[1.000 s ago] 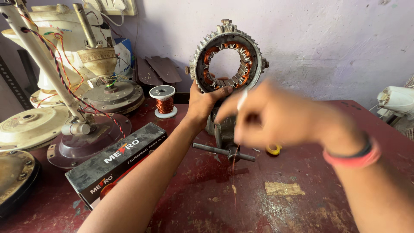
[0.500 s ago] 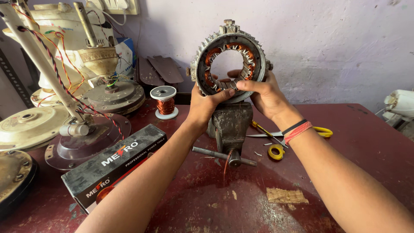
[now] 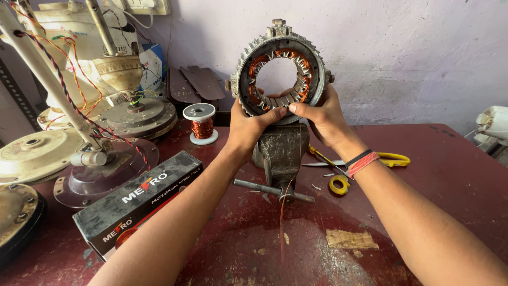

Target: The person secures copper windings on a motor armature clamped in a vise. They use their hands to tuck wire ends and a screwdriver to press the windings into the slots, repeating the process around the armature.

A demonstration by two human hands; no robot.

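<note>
Stator [image 3: 280,74], ringed with copper windings, is gripped upright above a vise [image 3: 280,151] by left hand [image 3: 248,127] and right hand [image 3: 324,117].

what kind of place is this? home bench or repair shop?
Probably a small fan or motor repair workshop. Both hands, left hand and right hand, grip a round grey motor stator with copper windings on a grey iron bench vise; a spool of copper wire and dismantled cream fan housings sit around.
</note>
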